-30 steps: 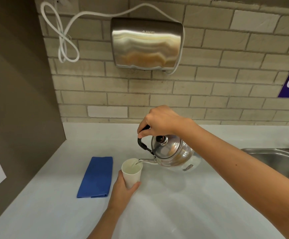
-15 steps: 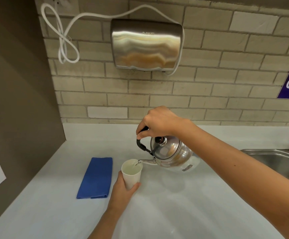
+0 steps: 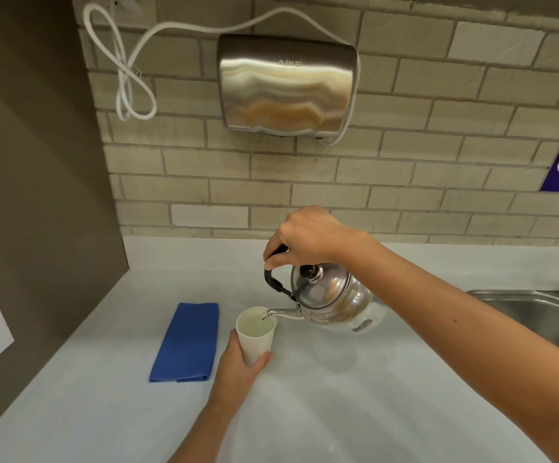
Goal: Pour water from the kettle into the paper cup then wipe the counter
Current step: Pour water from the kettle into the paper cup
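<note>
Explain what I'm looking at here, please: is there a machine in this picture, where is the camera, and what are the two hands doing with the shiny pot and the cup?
No machine here: a person works with bare hands. The single picture comes from a wide-angle camera worn on the head, looking forward and down, so both arms reach in from below. The right hand grips the black handle of a steel kettle, tilted so its spout sits over a white paper cup. The left hand holds that cup from below. On the pale counter, left of the cup, lies a folded blue cloth, untouched. A metal sink sits at the right edge, and a steel hand dryer hangs on the brick wall.
</note>
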Motion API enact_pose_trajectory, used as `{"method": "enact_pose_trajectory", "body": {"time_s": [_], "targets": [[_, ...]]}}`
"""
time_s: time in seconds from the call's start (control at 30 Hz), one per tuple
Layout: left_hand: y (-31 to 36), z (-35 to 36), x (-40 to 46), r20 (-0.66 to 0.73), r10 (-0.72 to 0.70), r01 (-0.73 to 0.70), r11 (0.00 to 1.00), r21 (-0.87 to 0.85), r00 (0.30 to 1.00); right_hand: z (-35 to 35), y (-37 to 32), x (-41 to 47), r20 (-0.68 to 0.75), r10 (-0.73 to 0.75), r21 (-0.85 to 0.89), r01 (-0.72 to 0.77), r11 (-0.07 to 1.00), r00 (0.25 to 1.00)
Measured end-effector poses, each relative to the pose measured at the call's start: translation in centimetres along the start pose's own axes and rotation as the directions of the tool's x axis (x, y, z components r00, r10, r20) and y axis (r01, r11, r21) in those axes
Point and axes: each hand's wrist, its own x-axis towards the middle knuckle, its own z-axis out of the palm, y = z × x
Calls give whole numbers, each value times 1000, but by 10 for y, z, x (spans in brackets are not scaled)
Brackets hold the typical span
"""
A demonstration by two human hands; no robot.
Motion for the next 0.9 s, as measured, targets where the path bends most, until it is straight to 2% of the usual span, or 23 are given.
{"method": "enact_pose_trajectory", "body": {"time_s": [0.2, 0.33, 0.53, 0.73, 0.9], "targets": [[0, -1, 0, 6, 3, -3, 1000, 10, 1000, 8, 8, -3, -16, 39, 45, -38, 998, 999], [1, -2, 0, -3, 13, -13, 1000, 26, 1000, 15, 25, -11, -19, 156, 192, -149, 970, 988], [1, -3, -1, -3, 16, -16, 1000, 11, 1000, 31, 69, -25, 31, 416, 528, -368, 765, 909], [1, -3, -1, -4, -12, 12, 1000, 24, 1000, 67, 78, 5, -95, 551, 664, -359, 655, 829], [-3, -2, 1, 6, -15, 15, 1000, -1, 1000, 110, 66, 44, -72, 592, 719, -370, 588, 802]]}}
